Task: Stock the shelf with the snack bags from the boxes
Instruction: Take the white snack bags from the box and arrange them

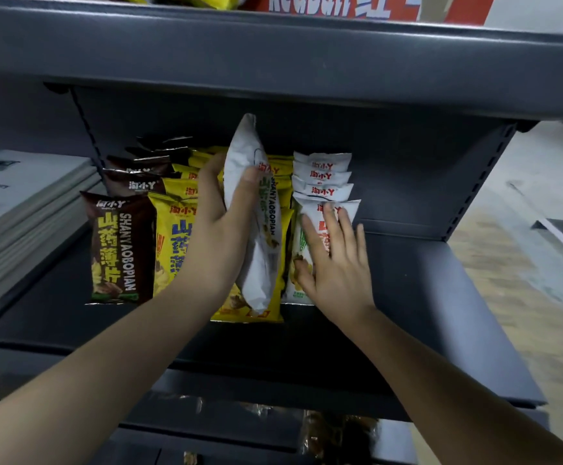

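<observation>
Here the left hand (223, 223) clamps fingers round an edge-on white snack bag (248, 152), while the right hand (337, 266) lays spread fingers on a shelved white bag (308, 204).

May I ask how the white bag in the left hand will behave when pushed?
The white bag looks puffy and probably light: the left hand holds it edge-on alone. Its smooth film likely slides easily, and it may topple unless propped against the white row.

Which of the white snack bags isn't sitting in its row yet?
The one the left hand grips: this held white bag is turned edge-on before the yellow bags; the other white bags stand face-out on the right.
</observation>
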The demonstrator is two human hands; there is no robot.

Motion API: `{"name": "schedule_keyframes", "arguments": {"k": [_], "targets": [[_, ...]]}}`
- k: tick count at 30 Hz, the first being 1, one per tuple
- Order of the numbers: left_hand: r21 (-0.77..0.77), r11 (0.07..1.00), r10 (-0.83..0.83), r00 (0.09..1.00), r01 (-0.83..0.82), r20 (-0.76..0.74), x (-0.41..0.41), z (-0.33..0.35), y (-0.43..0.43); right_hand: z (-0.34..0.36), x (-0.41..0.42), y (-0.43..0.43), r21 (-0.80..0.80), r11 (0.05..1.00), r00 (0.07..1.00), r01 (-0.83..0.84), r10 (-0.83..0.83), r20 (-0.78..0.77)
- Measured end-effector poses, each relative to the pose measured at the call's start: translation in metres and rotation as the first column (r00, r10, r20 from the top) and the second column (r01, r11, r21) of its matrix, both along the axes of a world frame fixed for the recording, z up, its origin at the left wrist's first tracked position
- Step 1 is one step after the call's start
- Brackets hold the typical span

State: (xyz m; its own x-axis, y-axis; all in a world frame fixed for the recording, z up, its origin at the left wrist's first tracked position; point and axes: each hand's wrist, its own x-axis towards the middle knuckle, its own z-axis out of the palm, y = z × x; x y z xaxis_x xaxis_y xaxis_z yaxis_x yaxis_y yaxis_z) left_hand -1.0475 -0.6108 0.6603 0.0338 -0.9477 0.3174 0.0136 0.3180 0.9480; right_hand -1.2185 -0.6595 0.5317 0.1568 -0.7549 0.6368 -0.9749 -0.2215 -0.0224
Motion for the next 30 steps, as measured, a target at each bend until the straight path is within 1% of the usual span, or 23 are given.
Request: {"name": "schedule_keyframes", "arguments": {"k": [3, 5, 7, 8, 9, 10, 11, 12, 13, 14, 15, 16, 17, 19, 20, 22, 23, 28, 30], "targets": [[-0.046, 0.999, 0.030, 0.998, -0.027, 0.055, -0.007, -0.001, 0.003, -0.003, 0.002, 0.000, -0.022, 0.999, 0.996, 0.046, -0.048, -0.069], [-0.055, 0.998, 0.037, 0.998, -0.035, 0.048, -0.013, -0.002, 0.005, 0.000, 0.006, 0.002, 0.016, 0.997, 0.995, 0.073, -0.071, -0.077], [-0.062, 0.997, 0.042, 0.998, -0.039, 0.054, -0.020, -0.004, 0.008, 0.006, 0.008, 0.006, 0.054, 0.997, 0.996, 0.049, -0.045, -0.071], [-0.061, 0.998, 0.036, 0.998, -0.033, 0.050, -0.024, -0.006, 0.009, 0.009, 0.007, 0.009, 0.043, 0.999, 0.999, 0.010, -0.008, -0.048], [-0.065, 0.998, 0.025, 0.999, -0.022, 0.048, -0.027, -0.009, 0.010, 0.014, 0.006, 0.015, 0.020, 0.999, 0.999, -0.044, 0.043, 0.022], [-0.073, 0.997, 0.010, 0.998, -0.006, 0.055, -0.030, -0.012, 0.011, 0.020, 0.004, 0.023, -0.012, 0.995, 0.983, -0.102, 0.103, 0.152], [-0.081, 0.997, 0.000, 0.998, 0.006, 0.068, -0.034, -0.015, 0.012, 0.027, 0.002, 0.032, -0.047, 0.988, 0.926, -0.148, 0.155, 0.344], [-0.092, 0.996, -0.005, 0.996, 0.013, 0.091, -0.039, -0.020, 0.013, 0.032, -0.001, 0.042, -0.076, 0.980, 0.806, -0.184, 0.195, 0.559], [-0.104, 0.994, -0.002, 0.992, 0.014, 0.122, -0.044, -0.025, 0.014, 0.037, -0.003, 0.054, -0.100, 0.968, 0.628, -0.229, 0.225, 0.745], [-0.117, 0.993, 0.024, 0.986, -0.004, 0.166, -0.051, -0.029, 0.015, 0.042, -0.004, 0.065, -0.100, 0.952, 0.427, -0.290, 0.222, 0.877], [-0.133, 0.990, 0.066, 0.974, -0.037, 0.218, -0.059, -0.035, 0.016, 0.045, -0.006, 0.074, -0.075, 0.927, 0.255, -0.366, 0.177, 0.950], [-0.173, 0.982, 0.127, 0.952, -0.081, 0.277, -0.067, -0.040, 0.017, 0.046, -0.009, 0.082, -0.034, 0.890, 0.146, -0.455, 0.112, 0.983], [-0.238, 0.964, 0.197, 0.921, -0.120, 0.335, -0.075, -0.045, 0.017, 0.046, -0.011, 0.088, 0.015, 0.849, 0.094, -0.528, 0.041, 0.995], [-0.344, 0.925, 0.314, 0.830, -0.158, 0.461, -0.089, -0.057, 0.013, 0.050, -0.014, 0.095, 0.094, 0.792, 0.065, -0.603, -0.068, 0.996], [-0.370, 0.912, 0.362, 0.774, -0.178, 0.519, -0.095, -0.065, 0.010, 0.052, -0.015, 0.094, 0.120, 0.793, 0.067, -0.597, -0.100, 0.993], [-0.394, 0.892, 0.432, 0.671, -0.222, 0.602, -0.105, -0.079, 0.006, 0.056, -0.016, 0.086, 0.162, 0.815, 0.114, -0.556, -0.119, 0.986], [-0.404, 0.884, 0.454, 0.635, -0.235, 0.625, -0.108, -0.085, 0.005, 0.057, -0.016, 0.082, 0.174, 0.827, 0.146, -0.534, -0.113, 0.983], [-0.419, 0.895, 0.428, 0.563, -0.154, 0.707, -0.095, -0.111, 0.004, 0.055, -0.011, 0.055, 0.160, 0.874, 0.214, -0.458, -0.066, 0.975], [-0.421, 0.896, 0.432, 0.509, -0.144, 0.744, -0.087, -0.119, 0.002, 0.053, -0.009, 0.044, 0.175, 0.871, 0.296, -0.458, -0.036, 0.954]]}}
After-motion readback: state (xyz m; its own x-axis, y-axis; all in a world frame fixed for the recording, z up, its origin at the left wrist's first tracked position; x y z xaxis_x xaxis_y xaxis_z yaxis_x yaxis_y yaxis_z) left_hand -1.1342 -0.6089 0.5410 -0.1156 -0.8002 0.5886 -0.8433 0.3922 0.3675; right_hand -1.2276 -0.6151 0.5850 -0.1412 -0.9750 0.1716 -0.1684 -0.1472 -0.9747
